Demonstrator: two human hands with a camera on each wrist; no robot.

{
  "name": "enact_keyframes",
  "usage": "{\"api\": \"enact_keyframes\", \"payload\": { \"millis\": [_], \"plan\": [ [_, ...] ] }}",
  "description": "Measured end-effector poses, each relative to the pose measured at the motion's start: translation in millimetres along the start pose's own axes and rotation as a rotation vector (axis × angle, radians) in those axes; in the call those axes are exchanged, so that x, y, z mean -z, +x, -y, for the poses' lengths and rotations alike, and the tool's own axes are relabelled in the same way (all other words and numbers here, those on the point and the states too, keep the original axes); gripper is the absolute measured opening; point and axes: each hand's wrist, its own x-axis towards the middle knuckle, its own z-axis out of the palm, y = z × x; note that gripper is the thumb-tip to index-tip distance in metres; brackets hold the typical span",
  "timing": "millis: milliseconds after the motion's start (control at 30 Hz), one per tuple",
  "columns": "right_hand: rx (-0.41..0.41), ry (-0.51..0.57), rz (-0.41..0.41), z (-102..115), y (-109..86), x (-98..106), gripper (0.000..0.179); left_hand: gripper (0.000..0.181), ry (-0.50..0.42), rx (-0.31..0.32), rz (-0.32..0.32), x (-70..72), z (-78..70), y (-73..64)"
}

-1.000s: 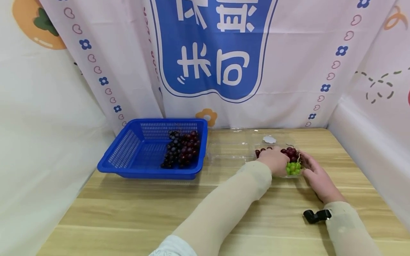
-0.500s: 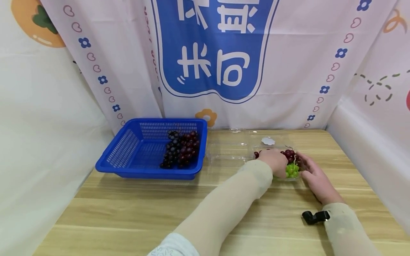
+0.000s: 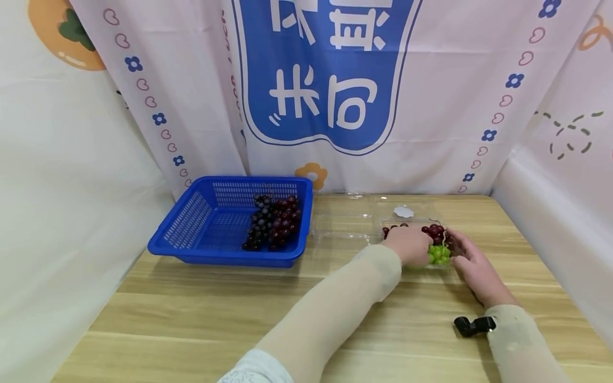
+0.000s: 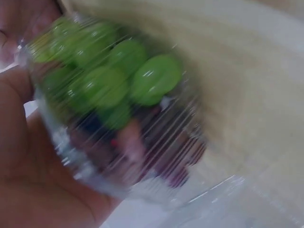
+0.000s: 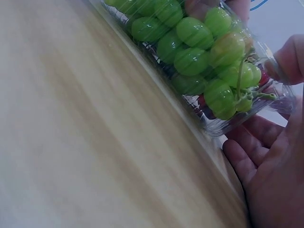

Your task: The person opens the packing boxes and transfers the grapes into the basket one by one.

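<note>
A clear plastic box (image 5: 216,128) holds green grapes (image 3: 438,255) at its near side and dark red grapes (image 3: 436,233) behind them. My left hand (image 3: 409,246) reaches over the box's left part. In the left wrist view its palm curves along the clear wall, and a fingertip (image 4: 130,146) shows blurred among the grapes. My right hand (image 3: 481,270) grips the box's right end, thumb at the rim and fingers curled low behind the wall. A thin stem stands out of the grapes.
More clear plastic (image 3: 345,222) lies left of the box, and a white scalloped sticker (image 3: 404,211) sits behind it. A blue basket (image 3: 191,250) at the left contains black grapes (image 3: 258,226) and dark red grapes (image 3: 286,221). A printed curtain (image 3: 431,106) hangs behind the wooden table.
Both hands stay at the box, with only slight shifts. The head view sways a little; the basket and its grapes keep their places.
</note>
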Motion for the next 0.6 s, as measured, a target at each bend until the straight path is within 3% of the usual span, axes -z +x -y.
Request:
{"api": "enact_keyframes", "payload": {
  "millis": [233, 433, 600],
  "plan": [
    [0.014, -0.002, 0.009, -1.1, 0.7, 1.9, 0.072, 0.046, 0.055, -0.016, -0.095, -6.9, 0.8, 2.3],
    [0.004, -0.005, 0.015, -1.3, 0.2, 1.6, 0.073, 0.033, 0.080, -0.039, -0.074, -3.7, 0.2, 2.8],
    [0.002, -0.003, 0.047, -1.6, -1.0, 3.4, 0.072, 0.037, 0.067, -0.054, -0.080, -8.5, 1.7, 6.2]
  ]
}}
